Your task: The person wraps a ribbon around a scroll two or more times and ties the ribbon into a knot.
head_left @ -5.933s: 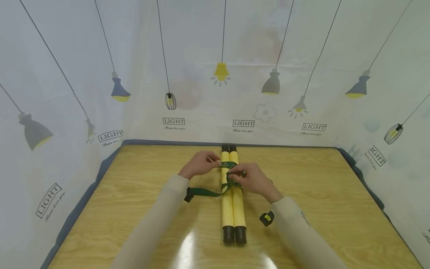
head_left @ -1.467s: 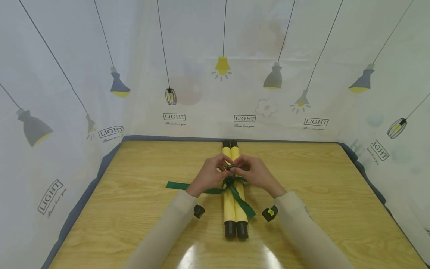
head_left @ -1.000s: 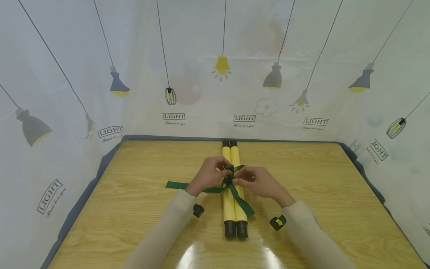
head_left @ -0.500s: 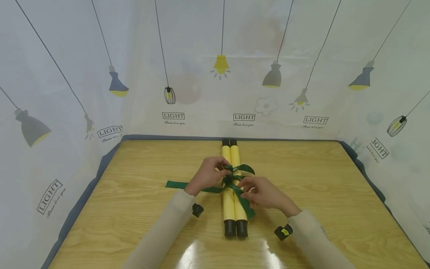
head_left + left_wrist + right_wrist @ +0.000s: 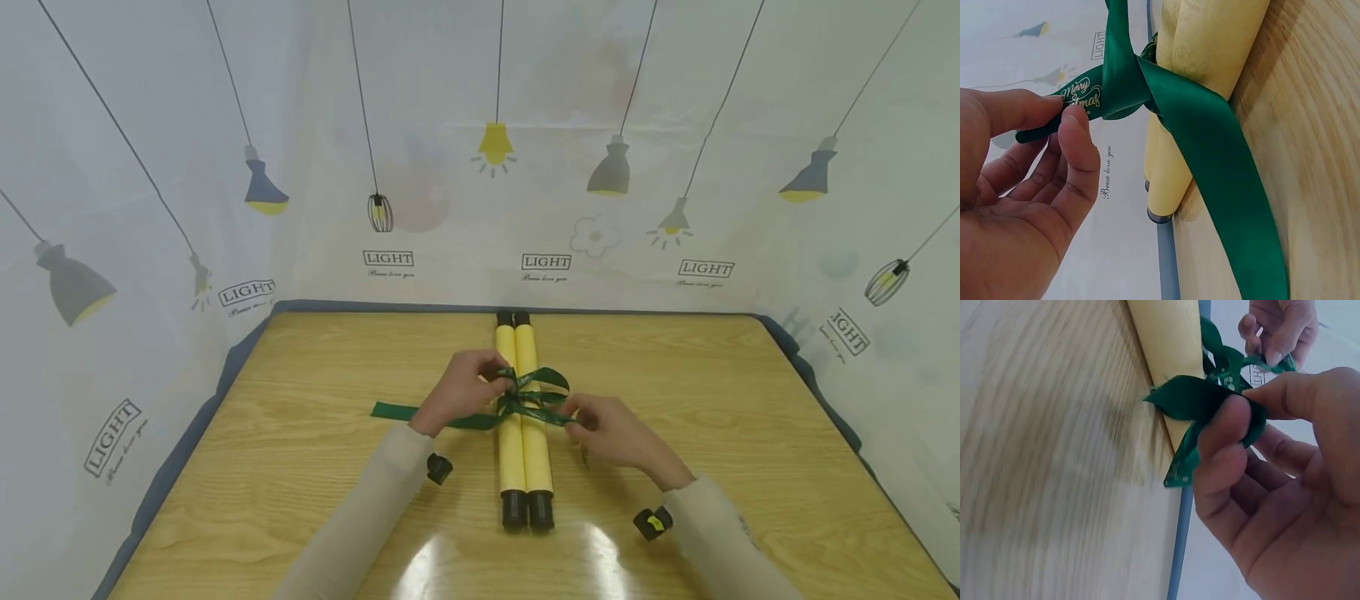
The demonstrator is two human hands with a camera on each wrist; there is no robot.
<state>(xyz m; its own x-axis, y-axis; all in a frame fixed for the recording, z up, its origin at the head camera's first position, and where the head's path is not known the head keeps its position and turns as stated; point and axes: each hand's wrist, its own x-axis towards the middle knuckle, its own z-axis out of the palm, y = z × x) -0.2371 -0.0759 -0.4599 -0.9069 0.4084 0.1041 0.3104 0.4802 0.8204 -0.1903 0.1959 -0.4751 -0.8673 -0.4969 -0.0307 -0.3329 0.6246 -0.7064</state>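
Two yellow rolls with black end caps lie side by side on the wooden table, pointing away from me. A green satin ribbon is knotted around their middle. My left hand pinches a ribbon loop just above the knot; white "Merry Christmas" lettering shows on this ribbon loop in the left wrist view. To the right of the rolls, my right hand pinches the ribbon's other tail near its frayed end. A separate loop stands out at the right of the knot. One tail stretches left across the table.
The wooden table reaches back to a pale curtain printed with lamps, with a blue strip along the edge. Black camera mounts sit at both wrists, close to the tabletop.
My right hand has left the knot and moved right and nearer, taking hold of the tail that lay over the rolls. A loop now shows at right. My left hand stays almost still.
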